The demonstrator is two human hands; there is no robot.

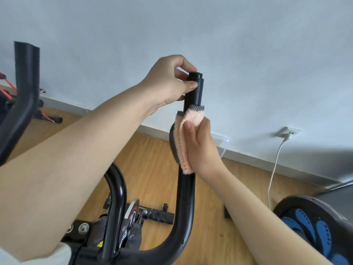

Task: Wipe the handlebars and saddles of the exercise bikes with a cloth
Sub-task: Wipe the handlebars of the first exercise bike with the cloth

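Observation:
A black handlebar tube of the exercise bike rises upright at the centre of the head view. My left hand pinches its top end between thumb and fingers. Just below, my right hand wraps a pink cloth with a grey mesh edge around the tube and grips it there. A second curved handlebar tube stands to the left of the first one. The saddle is out of view.
Another black handlebar stands at the far left. The bike's front base and flywheel sit on the wooden floor. A black-and-blue disc lies at lower right. A white cable hangs from a wall socket.

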